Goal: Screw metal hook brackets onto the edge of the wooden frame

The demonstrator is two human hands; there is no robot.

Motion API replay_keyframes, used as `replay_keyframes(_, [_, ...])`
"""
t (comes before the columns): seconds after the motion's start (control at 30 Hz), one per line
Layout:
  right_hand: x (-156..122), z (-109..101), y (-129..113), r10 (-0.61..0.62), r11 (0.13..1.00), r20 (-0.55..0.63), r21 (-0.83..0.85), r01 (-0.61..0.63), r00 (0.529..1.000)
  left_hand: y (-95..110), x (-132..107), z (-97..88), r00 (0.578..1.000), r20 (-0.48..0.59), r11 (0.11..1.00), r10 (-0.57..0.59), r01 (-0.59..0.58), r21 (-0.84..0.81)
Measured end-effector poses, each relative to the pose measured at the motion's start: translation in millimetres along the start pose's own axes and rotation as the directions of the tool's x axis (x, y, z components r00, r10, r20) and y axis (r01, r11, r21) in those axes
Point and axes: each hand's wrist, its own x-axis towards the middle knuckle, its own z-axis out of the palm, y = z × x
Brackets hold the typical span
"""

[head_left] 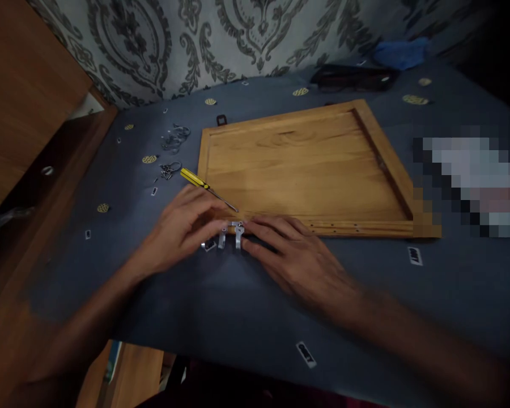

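Note:
A wooden framed panel (297,164) lies flat on a dark blue cloth. At its near left corner sit small silver metal hooks (232,233). My left hand (182,226) rests palm down beside them, fingers curled toward the hooks and touching them. From the right, my right hand (289,249) lies with its fingers stretched flat against the hooks and the panel's front edge. A yellow-handled screwdriver (202,184) lies just beyond my left hand, its tip toward the panel corner. Motion blur hides whether either hand pinches a hook.
More metal hooks and screws (174,150) lie scattered at the back left. A dark object (352,76) and a blue cloth (397,52) sit by the patterned wall. Wooden furniture (29,102) stands at left. A pixelated patch (471,181) covers the right.

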Motion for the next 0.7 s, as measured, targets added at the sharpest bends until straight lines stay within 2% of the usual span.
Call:
replay_keyframes(0.2, [1,-2,-1,-0.002,0.999,-0.018,-0.035,0.001,1.0,9,-3,19.7,0.996,0.078,0.982,0.043,-0.056,0.182])
replay_keyframes(0.33, [2,-2,-1,-0.009,0.999,-0.037,-0.037,0.007,0.999,10,-5,20.8,0.998,0.069,0.98,0.014,-0.028,0.196])
replay_keyframes(0.57, [0,-2,0,-0.009,1.0,-0.017,-0.022,0.009,1.0,12,-3,20.3,0.992,0.121,0.984,-0.02,-0.001,0.176])
replay_keyframes(0.7, [0,-1,0,-0.01,1.0,-0.028,-0.022,0.01,1.0,11,-4,23.4,0.995,0.1,0.98,-0.01,-0.01,0.197])
